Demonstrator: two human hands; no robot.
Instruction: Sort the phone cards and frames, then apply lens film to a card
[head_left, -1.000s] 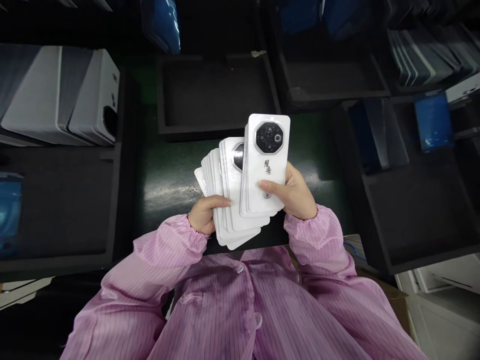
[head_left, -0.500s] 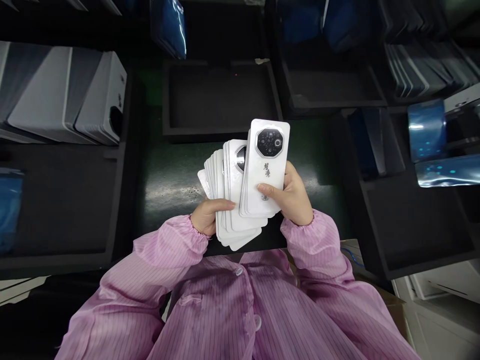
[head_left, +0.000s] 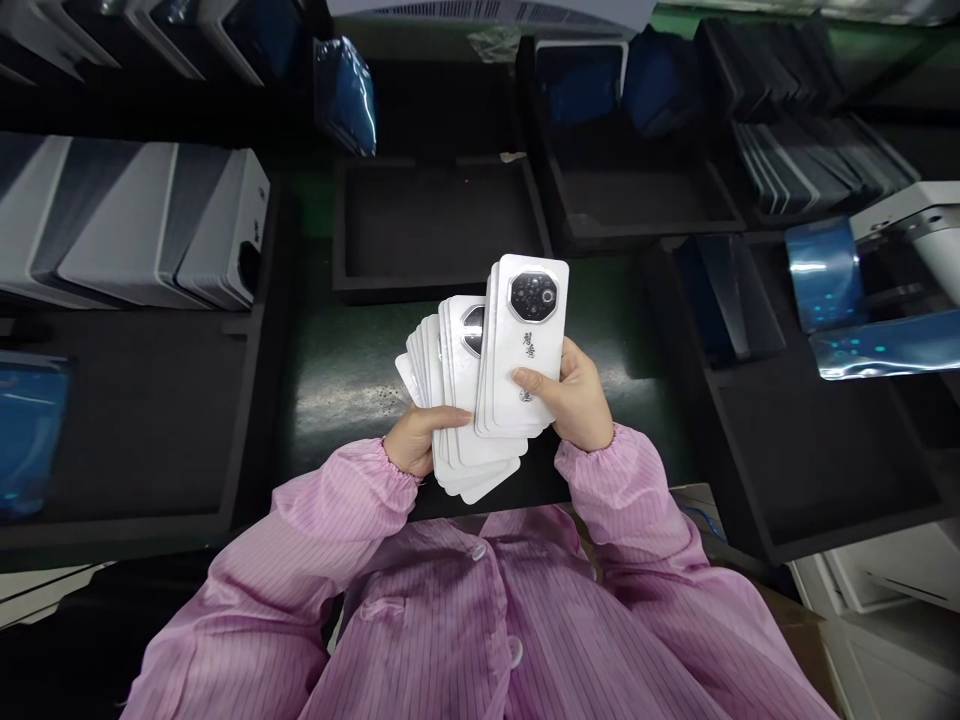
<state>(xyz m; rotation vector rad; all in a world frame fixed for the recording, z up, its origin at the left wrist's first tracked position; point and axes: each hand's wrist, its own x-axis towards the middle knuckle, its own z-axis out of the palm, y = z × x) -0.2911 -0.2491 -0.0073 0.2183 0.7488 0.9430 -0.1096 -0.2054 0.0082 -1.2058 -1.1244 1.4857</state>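
A fanned stack of white phone back panels [head_left: 459,385] is spread between my two hands above the dark green worktop. My left hand [head_left: 414,437] is closed around the lower left part of the fan, its thumb lying across the front. At the right, my right hand [head_left: 576,398] grips a smaller bunch of the same panels, thumb pressed on the front one. That front phone back panel [head_left: 517,370] shows a black octagonal camera patch with dark lettering below. The right bunch overlaps the left one. My fingers behind the panels are hidden.
Beyond my hands lies a black tray [head_left: 442,283]. To the left, a black tray [head_left: 259,400] holds rows of upright grey-white panels [head_left: 142,220]. On the right, another black tray [head_left: 825,400] has blue film-like sheets [head_left: 885,345] by it. More panels [head_left: 817,165] stand upright behind.
The head view has tilted up slightly, showing more of the far trays. My right hand and its bunch have come slightly left, closer over the left bunch. Both grips look the same.
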